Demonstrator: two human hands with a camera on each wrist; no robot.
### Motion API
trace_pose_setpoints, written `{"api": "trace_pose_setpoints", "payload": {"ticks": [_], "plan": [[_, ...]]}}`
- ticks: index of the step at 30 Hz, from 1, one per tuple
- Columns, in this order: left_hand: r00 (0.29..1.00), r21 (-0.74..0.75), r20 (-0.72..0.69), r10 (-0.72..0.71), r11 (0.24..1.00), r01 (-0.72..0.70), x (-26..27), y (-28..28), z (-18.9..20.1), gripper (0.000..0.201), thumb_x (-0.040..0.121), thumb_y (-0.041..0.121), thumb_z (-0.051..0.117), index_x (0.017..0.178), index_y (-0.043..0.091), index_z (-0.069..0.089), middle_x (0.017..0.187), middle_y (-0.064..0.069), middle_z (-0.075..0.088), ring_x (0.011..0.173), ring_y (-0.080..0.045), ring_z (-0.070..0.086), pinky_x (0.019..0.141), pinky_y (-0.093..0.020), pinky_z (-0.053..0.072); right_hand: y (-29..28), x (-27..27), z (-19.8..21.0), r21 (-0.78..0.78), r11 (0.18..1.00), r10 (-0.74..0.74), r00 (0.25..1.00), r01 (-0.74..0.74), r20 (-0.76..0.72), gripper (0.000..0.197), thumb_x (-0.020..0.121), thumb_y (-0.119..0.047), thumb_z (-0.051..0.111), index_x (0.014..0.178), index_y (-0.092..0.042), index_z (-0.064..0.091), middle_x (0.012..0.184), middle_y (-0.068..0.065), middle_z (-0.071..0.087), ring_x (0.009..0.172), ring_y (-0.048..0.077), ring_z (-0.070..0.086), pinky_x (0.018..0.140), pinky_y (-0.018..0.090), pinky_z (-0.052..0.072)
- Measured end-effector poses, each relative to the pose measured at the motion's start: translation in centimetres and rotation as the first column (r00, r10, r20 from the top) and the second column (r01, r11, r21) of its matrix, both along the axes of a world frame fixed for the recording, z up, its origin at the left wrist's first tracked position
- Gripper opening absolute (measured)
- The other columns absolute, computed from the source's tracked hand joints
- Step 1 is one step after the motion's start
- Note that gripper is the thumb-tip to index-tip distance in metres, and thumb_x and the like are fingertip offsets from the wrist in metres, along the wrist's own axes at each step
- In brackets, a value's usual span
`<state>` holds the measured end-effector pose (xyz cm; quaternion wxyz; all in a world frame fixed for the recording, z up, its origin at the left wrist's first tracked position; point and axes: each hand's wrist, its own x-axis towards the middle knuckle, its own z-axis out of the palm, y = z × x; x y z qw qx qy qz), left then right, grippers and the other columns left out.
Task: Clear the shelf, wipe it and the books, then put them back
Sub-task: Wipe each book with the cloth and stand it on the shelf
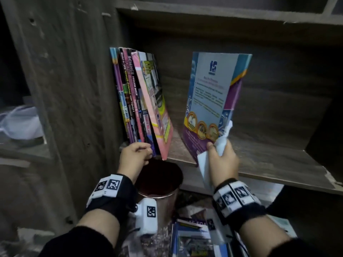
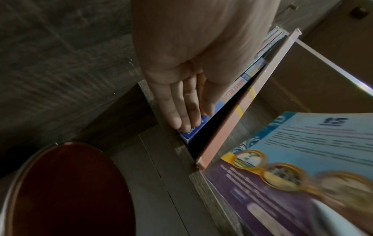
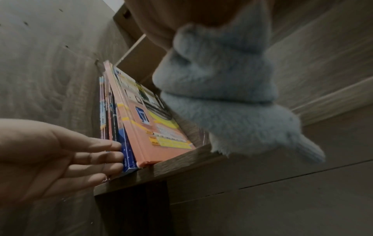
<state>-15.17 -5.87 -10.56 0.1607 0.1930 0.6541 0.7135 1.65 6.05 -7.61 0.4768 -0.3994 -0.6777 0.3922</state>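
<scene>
Head view: left hand [image 1: 136, 153], fingers straight, props the row of books [image 1: 138, 101] at the shelf's [image 1: 269, 160] left end. Right hand [image 1: 221, 158] grips a cloth [image 1: 223, 140] and a book [image 1: 213, 101], upright just right of that row.

Left wrist view: fingertips [image 2: 179, 118] press the spines.

Right wrist view: the pink book [image 3: 153, 127] leans; released, the row could topple.

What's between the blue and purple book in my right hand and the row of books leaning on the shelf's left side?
Nothing visible. Bare wooden shelf lies between the blue and purple book and the row's pink outer book.
</scene>
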Motion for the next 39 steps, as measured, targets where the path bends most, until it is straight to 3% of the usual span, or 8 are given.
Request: {"api": "trace_pose_setpoints", "payload": {"ticks": [5, 9, 14, 17, 22, 29, 33, 39], "plan": [[1.000, 0.003, 0.027, 0.002, 1.000, -0.002, -0.3, -0.1, 0.0, 0.019, 0.093, 0.003, 0.054, 0.084, 0.014, 0.066, 0.086, -0.009, 0.068, 0.084, -0.020, 0.067, 0.075, -0.029, 0.053, 0.0, -7.6, 0.1, 0.067, 0.997, 0.036, 0.998, -0.040, 0.054, 0.034, 0.094, -0.034, 0.055, 0.124, -0.020, 0.056, 0.110, 0.014, 0.066, 0.104, 0.034, 0.060, 0.083, 0.034, 0.045], [0.998, 0.026, 0.061, -0.004, 1.000, 0.002, -0.4, -0.1, 0.1, 0.020, 0.095, 0.002, 0.051, 0.085, 0.012, 0.065, 0.082, -0.008, 0.068, 0.081, -0.018, 0.066, 0.077, -0.029, 0.054, -1.2, -10.6, -0.8, 0.047, 0.957, 0.278, 0.951, -0.287, 0.138, 0.037, 0.094, -0.043, 0.052, 0.126, -0.022, 0.053, 0.108, 0.013, 0.066, 0.101, 0.031, 0.062, 0.081, 0.033, 0.046], [0.995, 0.053, 0.097, -0.008, 0.999, 0.003, -0.5, 0.1, 0.1, 0.019, 0.094, 0.001, 0.052, 0.084, 0.011, 0.065, 0.078, -0.008, 0.067, 0.077, -0.018, 0.066, 0.073, -0.026, 0.053, -1.3, -10.6, -2.2, 0.069, 0.921, 0.367, 0.914, -0.383, 0.174, 0.048, 0.094, -0.047, 0.050, 0.136, -0.024, 0.046, 0.117, 0.008, 0.065, 0.108, 0.027, 0.060, 0.090, 0.036, 0.048], [0.994, 0.056, 0.110, -0.006, 0.998, -0.001, -0.7, 0.2, 0.0, 0.020, 0.093, 0.001, 0.053, 0.083, 0.013, 0.065, 0.078, -0.008, 0.068, 0.078, -0.017, 0.067, 0.072, -0.026, 0.052, -1.3, -9.7, -2.7, 0.060, 0.894, 0.422, 0.881, -0.443, 0.215, 0.047, 0.094, -0.043, 0.052, 0.135, -0.021, 0.046, 0.114, 0.006, 0.065, 0.107, 0.024, 0.060, 0.083, 0.028, 0.044], [0.993, 0.070, 0.115, -0.013, 0.998, 0.005, -0.6, 0.1, 0.0, 0.020, 0.093, 0.000, 0.052, 0.083, 0.012, 0.065, 0.078, -0.009, 0.067, 0.079, -0.018, 0.066, 0.072, -0.026, 0.052, -1.4, -8.7, -2.5, 0.055, 0.823, 0.496, 0.763, -0.565, 0.414, 0.065, 0.092, -0.028, 0.060, 0.149, -0.029, 0.028, 0.141, 0.007, 0.050, 0.129, 0.024, 0.046, 0.097, 0.029, 0.038], [0.994, 0.061, 0.109, -0.001, 0.998, -0.005, -0.8, 0.2, 0.0, 0.021, 0.092, -0.002, 0.052, 0.081, 0.011, 0.065, 0.077, -0.010, 0.067, 0.074, -0.017, 0.066, 0.070, -0.024, 0.053, -0.7, -8.8, -2.2, 0.152, 0.878, 0.336, 0.811, -0.454, 0.479, 0.049, 0.088, -0.015, 0.059, 0.131, -0.036, 0.055, 0.106, 0.008, 0.071, 0.101, 0.027, 0.062, 0.083, 0.032, 0.048], [0.994, 0.063, 0.107, 0.003, 0.998, -0.010, -0.7, 0.2, 0.1, 0.021, 0.091, -0.003, 0.052, 0.081, 0.010, 0.065, 0.077, -0.010, 0.066, 0.074, -0.017, 0.065, 0.069, -0.024, 0.052, -1.0, -9.4, -2.3, 0.179, 0.882, 0.296, 0.808, -0.436, 0.510, 0.041, 0.087, -0.015, 0.057, 0.125, -0.029, 0.058, 0.100, 0.008, 0.069, 0.096, 0.028, 0.062, 0.071, 0.027, 0.040], [0.998, 0.040, 0.059, 0.003, 0.999, -0.005, -0.3, 0.1, -0.1, 0.019, 0.091, -0.001, 0.053, 0.084, 0.013, 0.065, 0.085, -0.009, 0.068, 0.079, -0.016, 0.066, 0.070, -0.024, 0.053, -1.5, -7.5, -2.2, 0.034, 0.892, 0.416, 0.846, -0.452, 0.333, 0.041, 0.087, -0.016, 0.062, 0.124, -0.034, 0.061, 0.104, -0.001, 0.069, 0.099, 0.017, 0.062, 0.081, 0.027, 0.045]]}}
